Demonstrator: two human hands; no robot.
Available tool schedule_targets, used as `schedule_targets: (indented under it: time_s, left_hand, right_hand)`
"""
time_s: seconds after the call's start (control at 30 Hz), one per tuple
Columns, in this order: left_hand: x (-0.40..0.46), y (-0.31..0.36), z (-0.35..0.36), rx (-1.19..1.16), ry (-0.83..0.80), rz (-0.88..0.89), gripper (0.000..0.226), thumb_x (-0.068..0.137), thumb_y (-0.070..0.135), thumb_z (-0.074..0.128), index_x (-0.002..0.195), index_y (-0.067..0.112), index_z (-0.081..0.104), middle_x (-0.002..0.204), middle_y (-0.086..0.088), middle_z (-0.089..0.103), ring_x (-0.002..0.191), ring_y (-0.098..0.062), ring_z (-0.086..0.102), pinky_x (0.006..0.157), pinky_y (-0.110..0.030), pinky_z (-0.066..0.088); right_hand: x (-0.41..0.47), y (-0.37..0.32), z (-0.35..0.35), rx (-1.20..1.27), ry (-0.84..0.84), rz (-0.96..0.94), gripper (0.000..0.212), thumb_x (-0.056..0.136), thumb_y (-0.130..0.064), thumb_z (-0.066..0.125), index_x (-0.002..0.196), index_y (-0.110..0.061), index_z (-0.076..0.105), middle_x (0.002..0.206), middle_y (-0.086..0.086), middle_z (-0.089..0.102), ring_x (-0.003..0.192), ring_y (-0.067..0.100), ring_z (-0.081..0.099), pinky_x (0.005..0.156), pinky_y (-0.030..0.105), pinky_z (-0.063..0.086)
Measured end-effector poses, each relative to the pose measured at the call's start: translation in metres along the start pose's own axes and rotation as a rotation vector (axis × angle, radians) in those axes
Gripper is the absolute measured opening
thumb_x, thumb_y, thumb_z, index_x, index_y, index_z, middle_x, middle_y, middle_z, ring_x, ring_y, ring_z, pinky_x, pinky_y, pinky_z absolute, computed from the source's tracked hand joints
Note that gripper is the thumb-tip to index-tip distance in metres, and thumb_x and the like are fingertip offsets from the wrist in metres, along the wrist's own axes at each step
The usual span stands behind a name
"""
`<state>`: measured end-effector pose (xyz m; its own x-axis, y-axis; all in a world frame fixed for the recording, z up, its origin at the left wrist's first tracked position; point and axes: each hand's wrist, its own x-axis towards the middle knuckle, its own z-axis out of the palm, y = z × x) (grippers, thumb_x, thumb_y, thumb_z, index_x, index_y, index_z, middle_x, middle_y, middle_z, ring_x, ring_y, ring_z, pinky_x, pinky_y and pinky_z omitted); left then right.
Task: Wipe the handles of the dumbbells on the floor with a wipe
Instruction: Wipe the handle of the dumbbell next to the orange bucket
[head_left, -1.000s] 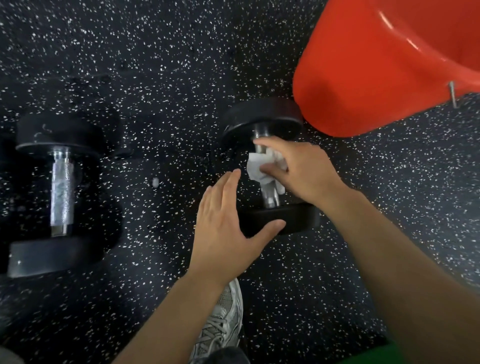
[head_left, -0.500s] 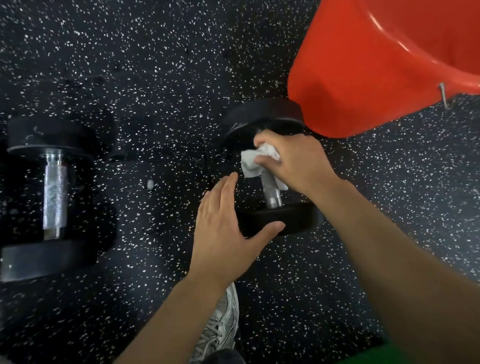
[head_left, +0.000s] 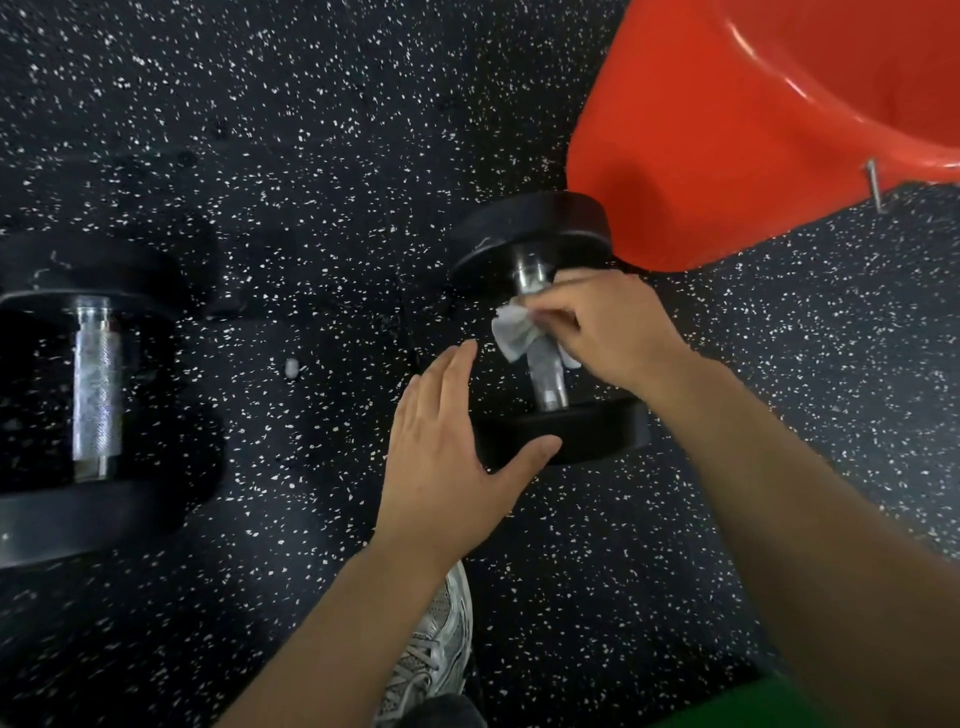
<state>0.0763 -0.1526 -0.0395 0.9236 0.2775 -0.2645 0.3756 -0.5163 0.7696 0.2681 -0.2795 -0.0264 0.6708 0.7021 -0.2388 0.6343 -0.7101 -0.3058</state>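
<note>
Two black dumbbells with chrome handles lie on the speckled floor. The right dumbbell (head_left: 561, 431) is in the middle of the view. My right hand (head_left: 608, 332) holds a white wipe (head_left: 511, 330) pressed around its handle. My left hand (head_left: 441, 457) rests flat against the near weight head, fingers together and extended, thumb on the head's edge. The left dumbbell (head_left: 96, 379) lies apart at the left edge, its knurled handle uncovered.
An orange plastic bucket (head_left: 727, 130) stands at the upper right, right next to the far head of the right dumbbell. A grey sneaker (head_left: 436, 649) is at the bottom centre. A small white speck (head_left: 292, 368) lies on the floor between the dumbbells.
My right hand slid the wipe up the handle toward the far head, then back a little toward the middle. My left hand has stayed on the near head.
</note>
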Motion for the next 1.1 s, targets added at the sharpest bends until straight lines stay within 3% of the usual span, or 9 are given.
schedule_targets:
  time_s: [0.1,0.17,0.3,0.33,0.5,0.63,0.8,0.93,1.1]
  left_hand:
    - [0.002,0.0,-0.002,0.022,0.004,0.01,0.109,0.078,0.083,0.055,0.162,0.031,0.009,0.168,0.007,0.019,0.155,-0.01,0.012,0.129,-0.039,0.012]
    - [0.004,0.0,-0.002,0.028,0.002,0.005,0.111,0.076,0.083,0.056,0.162,0.03,0.009,0.168,0.007,0.019,0.155,-0.011,0.013,0.129,-0.041,0.013]
    - [0.005,0.002,0.001,0.037,0.019,-0.001,0.114,0.074,0.088,0.054,0.162,0.029,0.011,0.167,0.005,0.022,0.154,-0.012,0.015,0.129,-0.043,0.015]
    - [0.006,0.003,0.002,0.046,0.022,0.0,0.115,0.073,0.09,0.053,0.162,0.029,0.011,0.167,0.004,0.022,0.154,-0.013,0.016,0.128,-0.044,0.015]
    - [0.011,0.008,0.003,0.104,0.007,0.043,0.115,0.075,0.09,0.049,0.162,0.025,0.011,0.168,0.001,0.022,0.155,-0.016,0.018,0.128,-0.046,0.017]
    - [0.01,0.002,-0.008,0.138,0.04,0.085,0.107,0.082,0.087,0.046,0.162,0.022,0.016,0.167,0.0,0.025,0.154,-0.016,0.019,0.127,-0.045,0.018]
    - [0.001,-0.017,-0.045,0.208,0.114,0.091,0.103,0.085,0.084,0.046,0.162,0.021,0.02,0.167,0.0,0.028,0.154,-0.016,0.022,0.128,-0.043,0.018]
    - [-0.013,-0.041,-0.085,0.235,0.182,0.056,0.099,0.086,0.081,0.049,0.161,0.023,0.022,0.166,0.001,0.03,0.153,-0.015,0.024,0.127,-0.042,0.019]
    - [-0.034,-0.075,-0.132,0.262,0.258,-0.026,0.094,0.088,0.075,0.055,0.161,0.025,0.022,0.166,0.003,0.03,0.152,-0.014,0.024,0.125,-0.046,0.023]
  right_hand:
    - [-0.006,-0.002,-0.013,-0.048,-0.385,-0.001,0.024,0.095,-0.044,0.066,0.117,-0.039,0.073,0.106,-0.011,0.073,0.092,0.014,0.067,0.083,0.036,0.052]
    - [-0.009,-0.004,-0.016,-0.03,-0.496,0.003,0.023,0.093,-0.044,0.069,0.115,-0.038,0.075,0.107,-0.011,0.075,0.091,0.012,0.067,0.086,0.037,0.054]
    - [-0.011,-0.005,-0.005,0.079,-0.017,0.048,0.025,0.098,-0.039,0.064,0.121,-0.038,0.072,0.102,-0.021,0.065,0.085,0.007,0.059,0.075,0.032,0.047]
    - [-0.013,-0.004,-0.003,0.049,0.024,0.062,0.026,0.099,-0.038,0.063,0.124,-0.039,0.071,0.102,-0.019,0.066,0.088,0.01,0.06,0.075,0.033,0.048]
    - [-0.022,-0.001,-0.007,0.048,-0.258,0.099,0.026,0.096,-0.043,0.066,0.121,-0.04,0.071,0.105,-0.017,0.071,0.099,0.015,0.068,0.086,0.035,0.051]
    - [-0.024,-0.016,-0.009,0.267,-0.114,0.047,0.028,0.095,-0.038,0.067,0.123,-0.036,0.072,0.118,-0.014,0.074,0.107,0.007,0.067,0.097,0.037,0.053]
    - [-0.018,-0.053,0.0,0.378,-0.074,-0.015,0.03,0.097,-0.034,0.067,0.126,-0.034,0.071,0.104,-0.024,0.068,0.098,-0.002,0.065,0.089,0.025,0.05]
    - [0.0,-0.089,0.009,0.401,-0.08,-0.076,0.031,0.098,-0.037,0.066,0.129,-0.037,0.068,0.105,-0.02,0.07,0.099,0.001,0.065,0.091,0.033,0.053]
    - [0.025,-0.137,0.024,0.449,-0.069,-0.173,0.031,0.098,-0.038,0.064,0.129,-0.038,0.069,0.105,-0.029,0.067,0.101,-0.003,0.066,0.09,0.034,0.056]
